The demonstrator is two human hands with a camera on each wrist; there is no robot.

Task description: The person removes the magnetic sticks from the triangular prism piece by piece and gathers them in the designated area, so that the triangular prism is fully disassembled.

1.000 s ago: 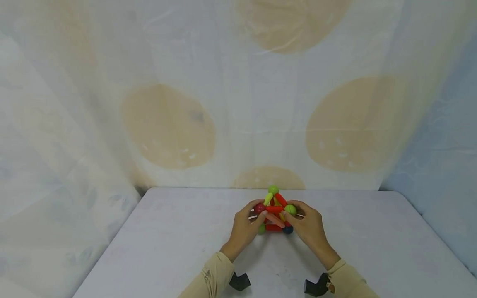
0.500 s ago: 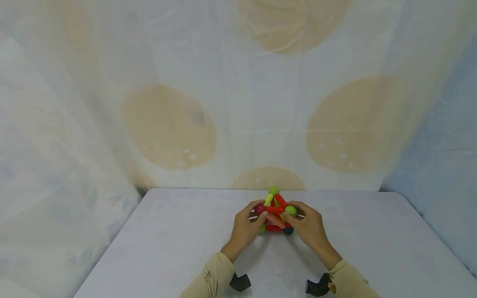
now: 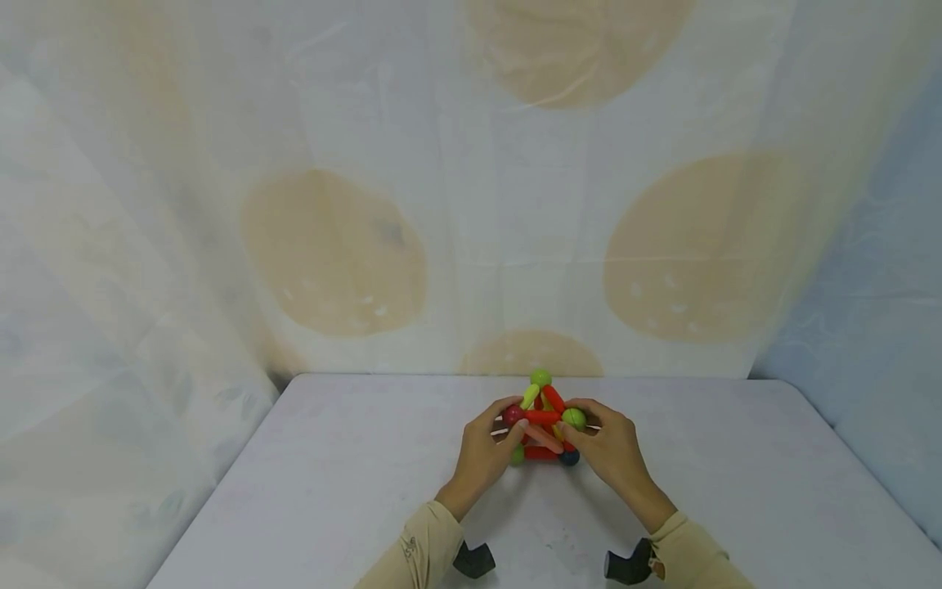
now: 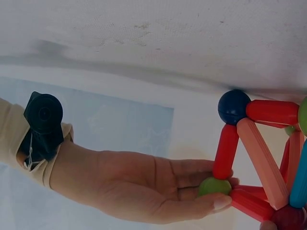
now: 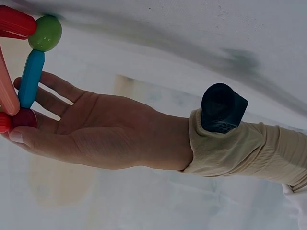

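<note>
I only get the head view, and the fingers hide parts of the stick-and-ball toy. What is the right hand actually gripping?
Observer: The right hand pinches a light green ball between its thumb and fingers.
Operator: And the left hand?
Observer: The left hand holds a dark red ball between its thumb and fingers.
Operator: Is anything hidden behind that hand?
Observer: A blue stick runs from the dark red ball to a second green ball at the table.
</note>
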